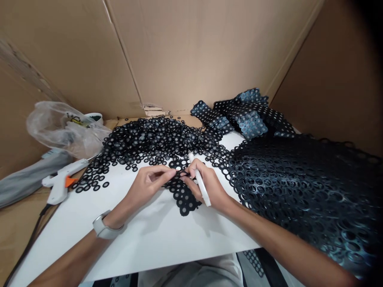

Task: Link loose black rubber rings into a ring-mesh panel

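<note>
A small sheet of joined black rings point(184, 199) hangs down toward the white board from between my hands. With thumb and fingertips my left hand point(152, 179) pinches its left edge. My right hand point(206, 181) pinches the same sheet from the right, and a white pen-like stick point(202, 184) lies across its fingers, slanting down to the right. The fingertips of both hands almost meet over the sheet, so the exact grip is partly hidden. Just behind my hands rises a heap of loose black rings point(158, 137).
A large sheet of linked black rings point(299, 179) covers the right side, with folded ring strips point(248, 113) behind it. On the left are a white glue gun point(61, 183) with its cord, and a clear plastic bag point(68, 131). Cardboard walls point(209, 52) enclose the white board point(143, 247).
</note>
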Available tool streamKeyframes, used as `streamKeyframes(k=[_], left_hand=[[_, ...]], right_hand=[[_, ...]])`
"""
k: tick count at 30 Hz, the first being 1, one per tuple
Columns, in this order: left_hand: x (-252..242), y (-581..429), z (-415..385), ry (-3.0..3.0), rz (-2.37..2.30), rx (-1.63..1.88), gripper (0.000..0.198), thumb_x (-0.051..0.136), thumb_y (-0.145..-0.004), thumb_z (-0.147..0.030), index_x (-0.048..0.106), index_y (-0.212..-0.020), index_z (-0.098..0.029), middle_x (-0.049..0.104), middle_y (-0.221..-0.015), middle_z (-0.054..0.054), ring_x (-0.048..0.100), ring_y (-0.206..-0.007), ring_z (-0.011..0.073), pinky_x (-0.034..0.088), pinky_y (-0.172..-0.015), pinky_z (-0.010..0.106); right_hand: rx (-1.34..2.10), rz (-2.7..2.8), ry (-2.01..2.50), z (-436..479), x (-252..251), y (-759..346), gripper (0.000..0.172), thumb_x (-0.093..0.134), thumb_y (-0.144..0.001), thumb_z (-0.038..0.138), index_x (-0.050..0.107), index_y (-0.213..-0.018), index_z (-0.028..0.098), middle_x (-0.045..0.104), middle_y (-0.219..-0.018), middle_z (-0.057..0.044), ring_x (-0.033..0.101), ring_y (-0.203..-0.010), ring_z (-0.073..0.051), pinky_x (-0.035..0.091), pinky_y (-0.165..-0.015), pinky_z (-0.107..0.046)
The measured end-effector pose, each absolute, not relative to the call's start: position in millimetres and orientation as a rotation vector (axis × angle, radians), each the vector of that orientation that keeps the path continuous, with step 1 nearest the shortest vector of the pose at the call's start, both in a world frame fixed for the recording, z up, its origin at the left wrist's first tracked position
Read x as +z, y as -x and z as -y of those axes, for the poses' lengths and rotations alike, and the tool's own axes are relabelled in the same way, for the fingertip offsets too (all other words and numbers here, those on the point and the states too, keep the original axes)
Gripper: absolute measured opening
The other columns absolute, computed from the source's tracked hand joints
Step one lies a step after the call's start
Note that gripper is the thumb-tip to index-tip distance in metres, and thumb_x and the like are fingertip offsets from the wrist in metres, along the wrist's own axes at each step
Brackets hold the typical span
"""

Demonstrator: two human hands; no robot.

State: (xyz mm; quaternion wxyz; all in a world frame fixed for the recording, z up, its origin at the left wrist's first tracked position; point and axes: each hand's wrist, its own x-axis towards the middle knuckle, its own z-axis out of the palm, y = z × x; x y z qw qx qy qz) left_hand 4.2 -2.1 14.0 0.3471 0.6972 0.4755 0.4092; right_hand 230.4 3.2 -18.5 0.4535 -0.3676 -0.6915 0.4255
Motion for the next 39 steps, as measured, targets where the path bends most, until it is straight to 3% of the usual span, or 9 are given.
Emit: streamKeyframes(k=[5, 11, 15, 20, 25, 29, 32, 36, 39], left_hand=[[9.9, 12.2, -12.6, -1.671, -1.376, 1.303, 0.036, 0.076, -0.101, -0.054, 0.084, -0.088, -0.021, 0.083, -0.088, 0.006, 0.078, -0.083, 0.0222, 0.064, -0.078, 0.033], [11.0, 57.3, -44.5, -1.577, -1.598, 1.75, 0.036, 0.079, -0.1, -0.052, 0.085, -0.113, -0.019, 0.086, -0.105, 0.009, 0.079, -0.087, 0.0186, 0.066, -0.087, 0.032], [15.7, 53.4, -39.0, -1.702, -1.558, 1.719, 0.036, 0.075, -0.104, -0.047, 0.082, -0.129, -0.021, 0.084, -0.126, 0.01, 0.082, -0.105, 0.0216, 0.065, -0.099, 0.037], [10.8, 13.8, -11.7, -2.304, -1.345, 1.449, 0.027, 0.079, -0.103, -0.037, 0.082, -0.128, -0.029, 0.084, -0.126, 0.006, 0.078, -0.115, 0.0247, 0.062, -0.107, 0.043], [3.1, -8.3, 0.9, -2.407, -1.101, 1.31, 0.025, 0.078, -0.103, -0.023, 0.084, -0.127, -0.03, 0.086, -0.119, 0.005, 0.079, -0.106, 0.0222, 0.063, -0.098, 0.039], [7.5, -4.2, -1.1, -1.996, -1.297, 1.33, 0.018, 0.073, -0.108, -0.037, 0.089, -0.111, -0.029, 0.086, -0.113, 0.004, 0.079, -0.104, 0.0223, 0.063, -0.093, 0.036], [7.9, 2.4, -8.7, -1.785, -1.381, 1.441, 0.025, 0.075, -0.105, -0.047, 0.09, -0.111, -0.027, 0.084, -0.115, 0.006, 0.076, -0.104, 0.0222, 0.062, -0.089, 0.034], [8.3, 26.9, -29.7, -1.443, -1.363, 1.76, 0.029, 0.078, -0.102, -0.05, 0.084, -0.107, -0.022, 0.082, -0.116, 0.006, 0.07, -0.082, 0.014, 0.063, -0.078, 0.03], [12.9, 59.0, -47.6, -1.372, -1.409, 1.993, 0.026, 0.074, -0.105, -0.048, 0.079, -0.106, -0.022, 0.079, -0.127, 0.0, 0.068, -0.087, 0.0102, 0.063, -0.089, 0.029]], right_hand=[[1.078, 1.661, 0.883, -5.6, -22.6, -229.7, 0.022, 0.064, -0.096, 0.024, 0.043, -0.093, 0.029, 0.071, -0.094, 0.0, 0.069, -0.081, -0.021, 0.048, -0.071, -0.031], [1.073, 1.622, 0.936, -12.6, -24.1, -234.2, 0.026, 0.066, -0.09, 0.02, 0.044, -0.098, 0.029, 0.068, -0.095, 0.001, 0.058, -0.069, -0.018, 0.041, -0.065, -0.03], [1.033, 1.603, 0.941, -16.4, -23.8, -234.9, 0.025, 0.069, -0.091, 0.023, 0.045, -0.098, 0.028, 0.061, -0.092, 0.002, 0.063, -0.08, -0.021, 0.041, -0.07, -0.03], [1.041, 1.608, 0.903, -17.5, -22.7, -232.9, 0.024, 0.07, -0.091, 0.022, 0.047, -0.097, 0.028, 0.061, -0.093, 0.001, 0.066, -0.091, -0.024, 0.044, -0.074, -0.031], [1.037, 1.662, 0.856, -14.3, -21.0, -233.7, 0.022, 0.068, -0.093, 0.02, 0.049, -0.097, 0.028, 0.058, -0.088, 0.003, 0.054, -0.075, -0.019, 0.04, -0.068, -0.03], [1.049, 1.68, 0.848, -11.4, -20.1, -231.6, 0.022, 0.068, -0.095, 0.022, 0.047, -0.097, 0.028, 0.063, -0.092, 0.002, 0.056, -0.073, -0.018, 0.041, -0.067, -0.029], [1.077, 1.668, 0.854, -9.0, -18.5, -229.2, 0.022, 0.068, -0.097, 0.026, 0.046, -0.098, 0.029, 0.069, -0.098, 0.0, 0.06, -0.073, -0.019, 0.045, -0.068, -0.03], [1.064, 1.687, 0.902, -9.6, -18.4, -231.9, 0.024, 0.065, -0.091, 0.019, 0.045, -0.098, 0.03, 0.068, -0.09, 0.002, 0.064, -0.075, -0.021, 0.045, -0.068, -0.03], [1.039, 1.674, 0.941, -14.2, -21.3, -235.8, 0.028, 0.066, -0.085, 0.016, 0.046, -0.098, 0.03, 0.065, -0.083, 0.004, 0.062, -0.07, -0.02, 0.042, -0.064, -0.03]])
